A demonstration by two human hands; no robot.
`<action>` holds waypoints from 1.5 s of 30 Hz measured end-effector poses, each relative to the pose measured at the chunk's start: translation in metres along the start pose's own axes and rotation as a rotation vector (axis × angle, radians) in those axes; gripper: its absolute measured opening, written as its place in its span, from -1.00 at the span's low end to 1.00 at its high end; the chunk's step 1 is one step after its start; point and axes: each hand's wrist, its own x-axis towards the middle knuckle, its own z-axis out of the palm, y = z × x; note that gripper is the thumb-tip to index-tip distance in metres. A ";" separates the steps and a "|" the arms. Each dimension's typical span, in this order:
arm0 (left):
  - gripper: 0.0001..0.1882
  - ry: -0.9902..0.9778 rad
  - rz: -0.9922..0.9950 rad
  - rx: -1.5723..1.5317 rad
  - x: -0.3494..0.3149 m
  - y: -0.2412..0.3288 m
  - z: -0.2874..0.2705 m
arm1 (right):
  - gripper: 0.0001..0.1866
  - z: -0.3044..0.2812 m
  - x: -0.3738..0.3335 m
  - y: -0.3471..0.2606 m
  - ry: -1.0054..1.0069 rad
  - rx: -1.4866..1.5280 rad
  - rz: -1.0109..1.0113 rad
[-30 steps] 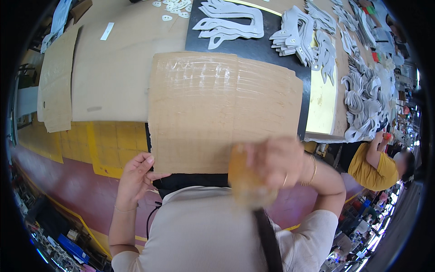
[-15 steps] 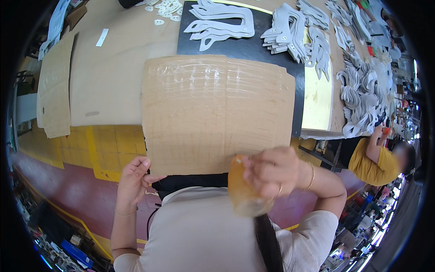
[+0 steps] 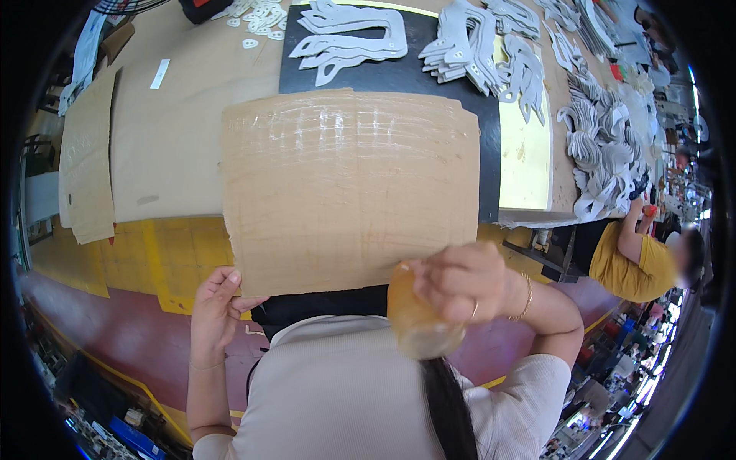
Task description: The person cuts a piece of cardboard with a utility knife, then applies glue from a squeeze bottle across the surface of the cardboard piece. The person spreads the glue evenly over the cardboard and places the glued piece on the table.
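Observation:
A brown cardboard sheet (image 3: 353,192) lies partly over the table's near edge and reaches towards my body. Shiny wet-looking streaks cover its far part. My left hand (image 3: 218,303) pinches its near left corner between thumb and fingers. In my right hand (image 3: 468,280) is a translucent amber bottle (image 3: 418,307), its clear, rounded end tilted towards me. The other end is at the sheet's near right edge; whether it touches the cardboard I cannot tell. My fingers partly hide the bottle.
Grey cut pieces (image 3: 353,38) lie on a black board (image 3: 414,73), with several stacks to the right. Small white pieces (image 3: 264,19) are scattered at the back. Another cardboard piece (image 3: 88,161) lies at the left. A person in a yellow shirt (image 3: 632,264) is at the right.
The table, cardboard and pieces appear shifted left in view. My right hand still holds the bottle near the sheet's near edge, and my left hand keeps its corner grip.

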 end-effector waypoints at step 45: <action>-0.78 0.056 0.114 0.184 -0.003 0.011 -0.004 | -0.24 -0.029 0.014 0.109 0.100 -0.372 0.241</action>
